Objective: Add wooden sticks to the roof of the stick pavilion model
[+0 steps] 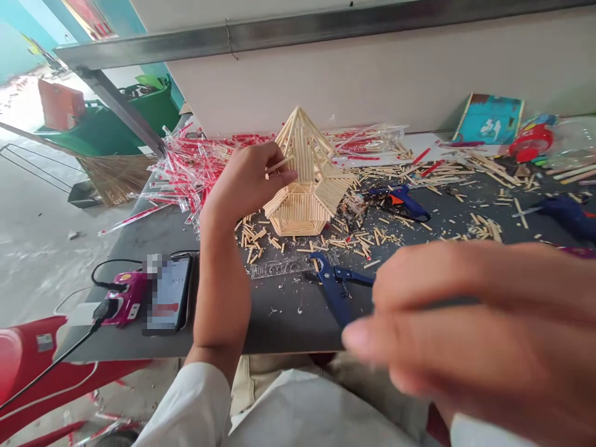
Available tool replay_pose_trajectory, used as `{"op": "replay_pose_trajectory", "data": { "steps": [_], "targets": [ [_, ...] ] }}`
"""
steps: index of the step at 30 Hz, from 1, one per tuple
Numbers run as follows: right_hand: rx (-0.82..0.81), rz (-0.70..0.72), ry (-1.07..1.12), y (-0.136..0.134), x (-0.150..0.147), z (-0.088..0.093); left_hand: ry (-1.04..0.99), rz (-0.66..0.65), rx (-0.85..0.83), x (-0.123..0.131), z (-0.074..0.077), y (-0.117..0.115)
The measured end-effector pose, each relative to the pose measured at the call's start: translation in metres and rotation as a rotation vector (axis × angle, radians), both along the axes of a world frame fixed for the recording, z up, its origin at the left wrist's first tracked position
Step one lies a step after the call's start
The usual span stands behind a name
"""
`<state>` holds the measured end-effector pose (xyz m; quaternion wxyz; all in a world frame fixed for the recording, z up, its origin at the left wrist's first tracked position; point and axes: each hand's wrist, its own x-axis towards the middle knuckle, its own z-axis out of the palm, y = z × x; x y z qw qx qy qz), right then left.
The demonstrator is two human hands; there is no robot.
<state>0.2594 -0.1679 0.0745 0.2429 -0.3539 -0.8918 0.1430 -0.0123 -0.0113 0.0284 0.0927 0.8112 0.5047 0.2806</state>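
A small house model (305,180) built of thin wooden sticks stands on the dark table (288,316), with a pointed roof over a many-sided base. My left hand (249,180) is closed in a pinch on a short wooden stick (279,164) and holds it against the left side of the roof. My right hand (470,329) is close to the camera and blurred by motion, its fingers stretched out towards the left, above the table's front edge, with nothing visible in it. Blue cutters (335,285) lie just left of its fingertips.
Cut stick pieces (254,239) litter the table around the model. A clear ruler (279,268) lies in front. Red-and-clear wrappers (195,164) pile at the back left. Blue glue guns (403,202) lie to the right. A phone (170,295) and a pink device (125,301) sit at the left edge.
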Motion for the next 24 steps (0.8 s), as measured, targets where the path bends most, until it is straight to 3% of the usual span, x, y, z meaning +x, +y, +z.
{"op": "replay_pose_trajectory", "data": {
  "steps": [1,3,5,8,10,13,16,18,21,24],
  "targets": [
    [0.081,0.087,0.024,0.009,0.007,0.003,-0.006,-0.002,-0.002,-0.001,0.0,-0.001],
    [0.153,0.033,-0.005,0.024,0.021,0.007,-0.023,0.002,-0.01,-0.003,0.001,-0.005],
    [0.17,-0.168,-0.039,0.037,0.03,0.009,-0.039,0.016,-0.018,-0.007,0.003,-0.011],
    [0.028,-0.457,0.028,0.065,0.038,-0.002,-0.068,0.029,-0.013,-0.012,0.006,-0.021],
    [-0.061,-0.492,0.202,0.095,0.046,-0.026,-0.1,0.012,-0.014,-0.015,0.007,-0.026],
    [-0.031,-0.634,0.308,0.147,0.07,-0.09,-0.184,-0.02,0.001,-0.019,0.007,-0.031],
    [0.104,-0.967,0.062,0.181,0.098,-0.162,-0.282,-0.036,0.037,-0.022,0.006,-0.033],
    [0.087,-1.106,-0.017,0.19,0.11,-0.2,-0.291,-0.049,0.052,-0.023,0.006,-0.033],
    [-0.041,-1.113,-0.087,0.192,0.115,-0.231,-0.203,-0.042,0.056,-0.024,0.006,-0.033],
    [-0.061,-1.152,-0.102,0.192,0.11,-0.24,-0.14,-0.01,0.048,-0.025,0.005,-0.033]
  ]
}}
